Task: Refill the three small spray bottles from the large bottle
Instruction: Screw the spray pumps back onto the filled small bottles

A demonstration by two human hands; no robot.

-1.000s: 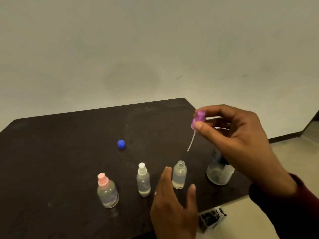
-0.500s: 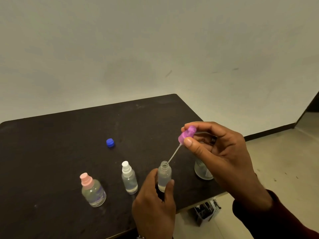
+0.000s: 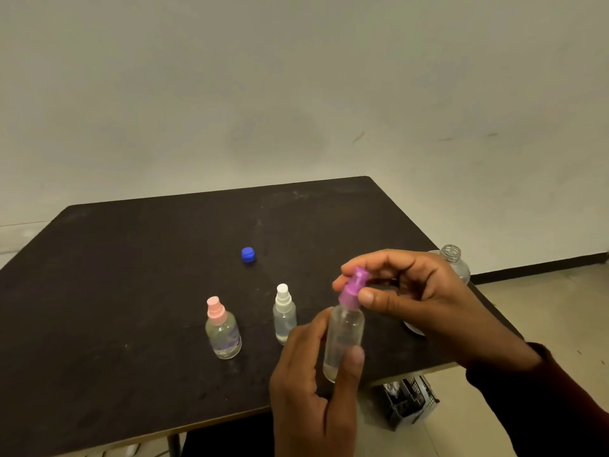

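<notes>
The small spray bottle (image 3: pixel 344 341) with the purple spray top (image 3: pixel 353 288) sits upright in the person's left hand (image 3: pixel 313 384), fingers and thumb curled round its clear body, out at about four o'clock on the dark worktop (image 3: pixel 138 291) near its front edge. The right hand (image 3: pixel 418 301) pinches the purple top between thumb and fingertips, right at the bottle's neck. At nine o'clock from it stand a white-topped spray bottle (image 3: pixel 284 313) and, further left, a pink-topped one (image 3: pixel 222 328), both upright and apart. A blue cap (image 3: pixel 248 254) lies towards twelve o'clock. The large bottle (image 3: pixel 456 262), uncapped, stands behind the right hand at two o'clock.
</notes>
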